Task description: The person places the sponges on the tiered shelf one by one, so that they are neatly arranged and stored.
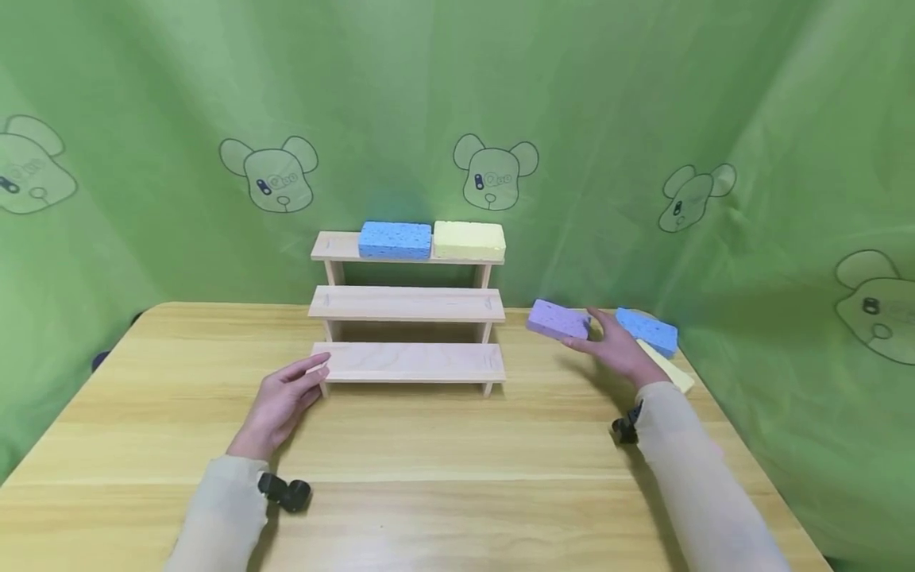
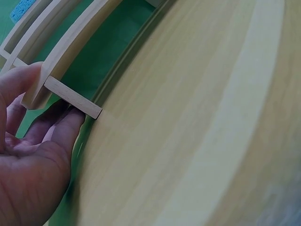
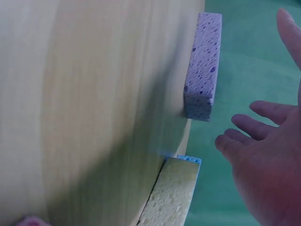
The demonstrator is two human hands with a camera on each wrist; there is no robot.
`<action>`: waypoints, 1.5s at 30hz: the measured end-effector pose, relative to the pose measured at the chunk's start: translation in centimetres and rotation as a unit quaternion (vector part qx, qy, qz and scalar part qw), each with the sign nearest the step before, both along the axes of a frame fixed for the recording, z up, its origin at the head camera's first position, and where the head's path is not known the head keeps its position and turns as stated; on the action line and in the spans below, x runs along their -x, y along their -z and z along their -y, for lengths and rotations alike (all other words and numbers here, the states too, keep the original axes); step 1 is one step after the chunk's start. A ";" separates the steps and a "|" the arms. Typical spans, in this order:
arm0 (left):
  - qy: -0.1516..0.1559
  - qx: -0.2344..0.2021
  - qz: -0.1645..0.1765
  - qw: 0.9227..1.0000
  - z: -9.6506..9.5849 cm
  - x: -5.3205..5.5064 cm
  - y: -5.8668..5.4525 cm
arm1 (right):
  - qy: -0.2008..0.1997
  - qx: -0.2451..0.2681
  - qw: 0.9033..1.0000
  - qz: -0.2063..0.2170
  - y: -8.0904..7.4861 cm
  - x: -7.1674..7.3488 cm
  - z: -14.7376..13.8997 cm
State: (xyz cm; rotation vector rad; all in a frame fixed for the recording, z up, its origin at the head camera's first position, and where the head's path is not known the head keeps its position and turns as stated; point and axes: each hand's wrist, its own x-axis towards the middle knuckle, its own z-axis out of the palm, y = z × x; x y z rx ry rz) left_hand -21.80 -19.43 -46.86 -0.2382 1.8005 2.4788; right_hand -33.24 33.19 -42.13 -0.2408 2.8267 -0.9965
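Note:
A three-tier pale wooden shelf (image 1: 407, 303) stands toward the back of the table. My left hand (image 1: 282, 397) holds the left end of its lowest board; in the left wrist view the thumb lies over the board's end and the fingers tuck below, beside the leg (image 2: 73, 97). To the shelf's right lies a purple sponge (image 1: 554, 318). My right hand (image 1: 615, 345) reaches over there with fingers spread. In the right wrist view a gap separates those fingers (image 3: 251, 126) from the purple sponge (image 3: 203, 61), and nothing is in the palm.
On the top tier sit a blue sponge (image 1: 395, 241) and a yellow sponge (image 1: 469, 241) side by side. Another blue sponge (image 1: 649, 332) and a yellow one (image 1: 672, 372) lie at the table's right edge. A green curtain (image 1: 386, 103) hangs behind and to the right.

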 end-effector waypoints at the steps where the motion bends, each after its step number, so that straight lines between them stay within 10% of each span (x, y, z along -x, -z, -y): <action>1: 0.001 0.001 -0.001 1.000 0.0 0.0 0.0 | 0.001 0.000 1.000 0.001 0.1 0.2 -0.1; 24: 0.004 -0.003 -0.005 1.000 0.0 0.1 0.2 | -0.011 -0.048 0.998 -0.032 1.2 3.4 0.0; 45: 0.008 0.010 -0.002 1.000 0.1 0.1 0.1 | -0.005 -0.031 0.999 -0.035 1.7 3.1 -0.7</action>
